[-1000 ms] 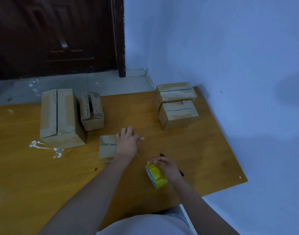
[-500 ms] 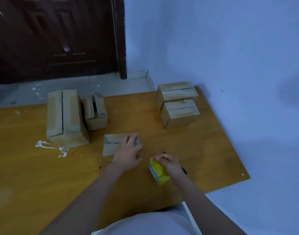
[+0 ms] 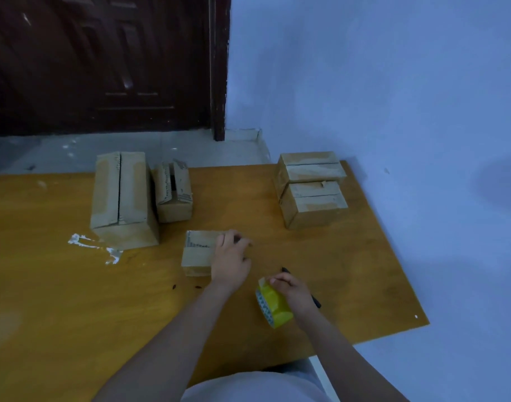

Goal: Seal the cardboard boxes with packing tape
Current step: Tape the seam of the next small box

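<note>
A small cardboard box [image 3: 197,252] lies on the orange board [image 3: 60,300] near the middle. My left hand [image 3: 230,261] rests on its right half with fingers curled over the far edge. Just right of it, my right hand [image 3: 292,291] holds a yellow roll of packing tape [image 3: 273,307] standing on its edge on the board, fingers pinching at the top of the roll. A tall box [image 3: 121,195] and a smaller open-seamed box [image 3: 174,192] stand at the left. Two taped boxes [image 3: 313,188] sit together at the back right.
A black pen [image 3: 316,301] lies on the board behind my right hand. White tape scraps [image 3: 93,246] stick to the board in front of the tall box. A blue wall runs along the right, a dark door [image 3: 103,62] stands beyond the board.
My left hand slid from the board onto the small box and now grips its right half. My right hand with the tape roll stayed almost in place.
</note>
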A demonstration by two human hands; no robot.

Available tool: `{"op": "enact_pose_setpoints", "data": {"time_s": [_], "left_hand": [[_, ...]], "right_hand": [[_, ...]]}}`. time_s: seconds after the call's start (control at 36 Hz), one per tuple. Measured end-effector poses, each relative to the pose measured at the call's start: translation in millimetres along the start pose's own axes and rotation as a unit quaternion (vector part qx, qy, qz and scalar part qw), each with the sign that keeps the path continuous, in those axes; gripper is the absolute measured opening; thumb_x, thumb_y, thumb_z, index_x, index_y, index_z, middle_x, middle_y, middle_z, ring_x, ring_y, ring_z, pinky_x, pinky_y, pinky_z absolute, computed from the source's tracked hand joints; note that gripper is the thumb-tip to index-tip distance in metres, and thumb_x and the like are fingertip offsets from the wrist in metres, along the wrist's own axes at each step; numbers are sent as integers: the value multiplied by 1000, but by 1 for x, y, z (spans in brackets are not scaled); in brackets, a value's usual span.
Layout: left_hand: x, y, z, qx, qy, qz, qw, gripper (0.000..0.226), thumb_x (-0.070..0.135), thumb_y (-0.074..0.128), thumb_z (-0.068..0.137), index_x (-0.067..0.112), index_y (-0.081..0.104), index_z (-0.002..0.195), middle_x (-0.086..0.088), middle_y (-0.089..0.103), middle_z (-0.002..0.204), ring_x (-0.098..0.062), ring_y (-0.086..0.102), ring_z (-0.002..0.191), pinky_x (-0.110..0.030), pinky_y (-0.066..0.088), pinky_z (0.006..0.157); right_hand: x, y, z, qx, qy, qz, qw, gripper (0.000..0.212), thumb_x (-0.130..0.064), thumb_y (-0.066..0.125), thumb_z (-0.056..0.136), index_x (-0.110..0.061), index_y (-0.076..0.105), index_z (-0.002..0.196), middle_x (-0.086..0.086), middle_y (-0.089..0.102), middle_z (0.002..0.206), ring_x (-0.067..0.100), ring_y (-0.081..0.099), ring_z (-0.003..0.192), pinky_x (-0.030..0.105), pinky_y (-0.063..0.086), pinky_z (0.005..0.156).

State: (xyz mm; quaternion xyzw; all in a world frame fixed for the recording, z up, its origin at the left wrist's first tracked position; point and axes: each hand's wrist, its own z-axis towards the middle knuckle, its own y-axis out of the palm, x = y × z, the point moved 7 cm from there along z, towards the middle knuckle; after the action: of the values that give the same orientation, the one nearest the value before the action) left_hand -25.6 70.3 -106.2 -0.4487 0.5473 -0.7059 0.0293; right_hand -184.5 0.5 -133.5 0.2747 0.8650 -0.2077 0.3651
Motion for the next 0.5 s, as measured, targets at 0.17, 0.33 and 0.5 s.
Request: {"op": "enact_pose_setpoints", "data": {"time_s": [0.17,0.33,0.5], "left_hand": [[-15,-34,7,41,-96,-253,962,23,-4,50,92,14,63,101,-1,44,107,-22,51,103,-32,45,90],[-45,-98,-3,180,-156,-275,932,17,3,51,95,11,61,105,-7,47,116,-17,49,105,-22,37,90],[-87,-74,-29,92,-282,-152,943,46,28,47,99,3,41,137,-16,41,137,-32,39,127,-40,36,98]], "right_hand": [[-9,5,7,-23,-21,-59,998,12,-10,59,89,-11,67,80,5,63,86,18,59,79,23,44,64],[-33,23,12,-100,-86,-168,977,13,-2,62,86,-9,64,75,-3,51,122,9,46,111,18,32,83],[-42,45,17,-147,-113,-203,961,9,-11,64,85,-14,71,81,2,41,145,16,34,136,40,26,112]]}}
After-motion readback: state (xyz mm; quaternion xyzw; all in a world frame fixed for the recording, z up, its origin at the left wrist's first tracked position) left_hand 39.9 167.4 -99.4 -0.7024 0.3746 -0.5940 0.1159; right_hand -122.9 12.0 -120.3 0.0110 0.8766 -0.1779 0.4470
